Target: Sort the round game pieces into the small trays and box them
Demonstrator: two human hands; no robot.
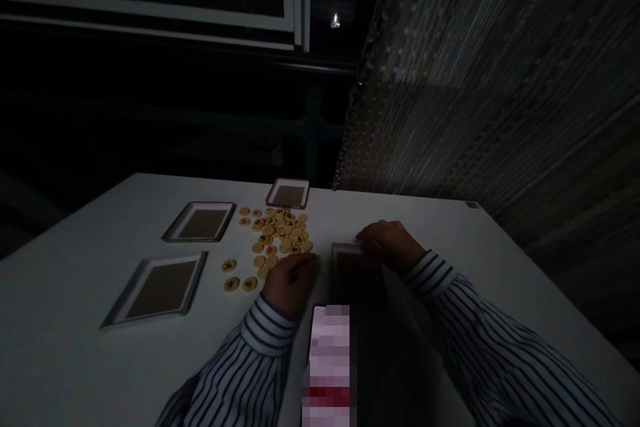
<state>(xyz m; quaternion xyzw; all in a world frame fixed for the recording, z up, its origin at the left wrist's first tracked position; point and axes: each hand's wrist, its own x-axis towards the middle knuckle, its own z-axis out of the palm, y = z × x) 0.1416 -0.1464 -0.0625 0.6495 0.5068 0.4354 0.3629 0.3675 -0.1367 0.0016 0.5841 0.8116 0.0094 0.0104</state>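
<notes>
A loose heap of round xiangqi pieces [285,225], pale with red or black characters, lies on the white table. My left hand [290,282] is closed at the near edge of the heap, its fingers curled inward; what it holds, if anything, is hidden. My right hand [393,245] bends its fingers over the far right edge of a shallow open box [356,272]. Deep shadow hides most of that box's inside. Apart from the heap, several single pieces [231,285] lie to the left of my left hand.
Shallow trays stand at the near left [163,285], far left [199,221] and back [288,193] of the white table [65,293]. A lit phone [329,363], its screen blurred, is between my forearms. A string curtain [450,67] hangs beyond the right edge.
</notes>
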